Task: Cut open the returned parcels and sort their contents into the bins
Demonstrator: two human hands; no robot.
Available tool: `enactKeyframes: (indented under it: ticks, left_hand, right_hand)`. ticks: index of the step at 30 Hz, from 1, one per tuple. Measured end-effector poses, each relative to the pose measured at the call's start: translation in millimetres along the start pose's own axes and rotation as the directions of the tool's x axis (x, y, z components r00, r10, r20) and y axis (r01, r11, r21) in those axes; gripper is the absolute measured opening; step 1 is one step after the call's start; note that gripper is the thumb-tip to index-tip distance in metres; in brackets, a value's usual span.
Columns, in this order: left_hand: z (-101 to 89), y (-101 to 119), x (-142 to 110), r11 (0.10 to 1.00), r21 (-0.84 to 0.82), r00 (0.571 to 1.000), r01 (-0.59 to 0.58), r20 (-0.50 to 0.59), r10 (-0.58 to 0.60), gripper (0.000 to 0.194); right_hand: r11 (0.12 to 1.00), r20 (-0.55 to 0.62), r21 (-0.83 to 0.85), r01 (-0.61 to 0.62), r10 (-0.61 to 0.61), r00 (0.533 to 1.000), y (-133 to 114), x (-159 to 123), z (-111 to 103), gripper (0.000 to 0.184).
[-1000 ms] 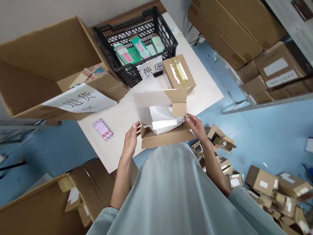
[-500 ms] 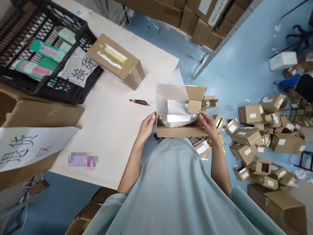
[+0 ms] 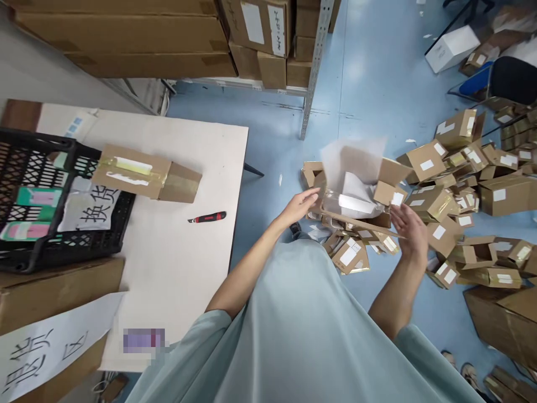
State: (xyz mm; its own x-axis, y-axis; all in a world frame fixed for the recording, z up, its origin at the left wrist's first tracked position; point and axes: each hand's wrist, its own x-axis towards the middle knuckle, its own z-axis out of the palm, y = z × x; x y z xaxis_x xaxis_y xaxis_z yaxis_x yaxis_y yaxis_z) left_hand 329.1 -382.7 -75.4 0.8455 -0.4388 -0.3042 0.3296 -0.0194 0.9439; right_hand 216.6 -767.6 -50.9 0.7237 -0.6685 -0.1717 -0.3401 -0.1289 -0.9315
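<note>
An open cardboard box hangs over or lies on the floor pile beyond the table's right side; I cannot tell which. Inside it are translucent wrapping, white paper and a small brown carton piece. My left hand is at the box's left edge, fingers stretched out and not wrapped round it. By the right flap is my right hand, its fingers apart and slightly blurred. Whether either hand touches the cardboard is unclear. A red and black utility knife rests on the white table.
A taped carton and a black crate with green and pink packages stand on the table. A box bearing a handwritten sheet is nearer. Discarded boxes cover the floor at right. A metal shelf holds cartons ahead.
The view has swung to the right. The box has moved away from my body, off to the right over the pile. My hands have loosened from its two ends, fingers now straighter.
</note>
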Motion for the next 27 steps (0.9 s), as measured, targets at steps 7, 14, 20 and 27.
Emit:
enactKeyframes:
  ticks: [7, 14, 20, 27]
  left_hand:
    - [0.8, -12.4, 26.5, 0.999, -0.021, 0.998, 0.039, -0.048, -0.04, 0.067]
    - [-44.9, -41.1, -53.0, 0.962, -0.174, 0.867, 0.209, -0.422, -0.264, 0.072]
    - [-66.2, -33.4, -115.2, 0.938, -0.313, 0.679, 0.152, -0.656, -0.329, 0.07]
    - [-107.2, -21.9, -182.1, 0.923, -0.377, 0.431, -0.083, -0.848, -0.308, 0.071]
  right_hand:
    - [0.996, -0.201, 0.022, -0.09, 0.093, 0.975, 14.3, 73.1, -6.3, 0.055]
    - [0.988, 0.463, -0.111, -0.109, 0.148, 0.874, -4.5, 67.9, 159.3, 0.068]
    - [0.984, 0.841, -0.126, 0.126, 0.038, 0.54, -31.0, 16.1, 299.2, 0.073]
    - [0.909, 0.977, -0.021, 0.417, -0.07, 0.202, -66.1, -84.2, 429.9, 0.06]
